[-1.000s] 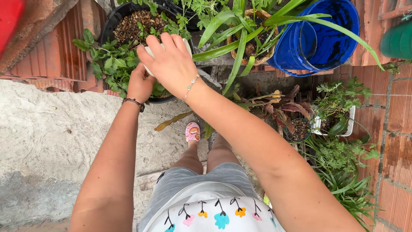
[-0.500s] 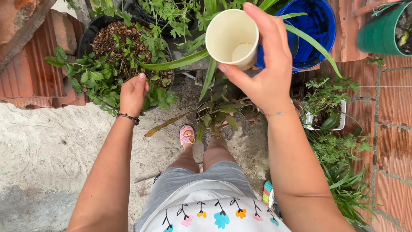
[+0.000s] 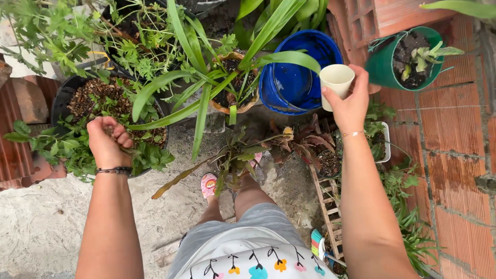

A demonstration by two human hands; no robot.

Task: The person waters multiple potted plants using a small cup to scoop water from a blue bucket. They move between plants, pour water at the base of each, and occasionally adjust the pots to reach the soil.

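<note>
Gripping a cream paper cup (image 3: 337,79) w/ fingers wrapped round its side, the right hand (image 3: 351,103) is holding it upright at the rim of the blue bucket (image 3: 294,82), mouth up so anything inside isn't spilling; contents can't be seen. Left hand (image 3: 107,140) is curling closed among leaves in the black pot (image 3: 67,98), fingers bunched approx. over the mulch, seemingly pinching foliage; what exactly it's holding can't be told. A green pot (image 3: 387,67) is hanging by the brick wall (image 3: 454,155).
</note>
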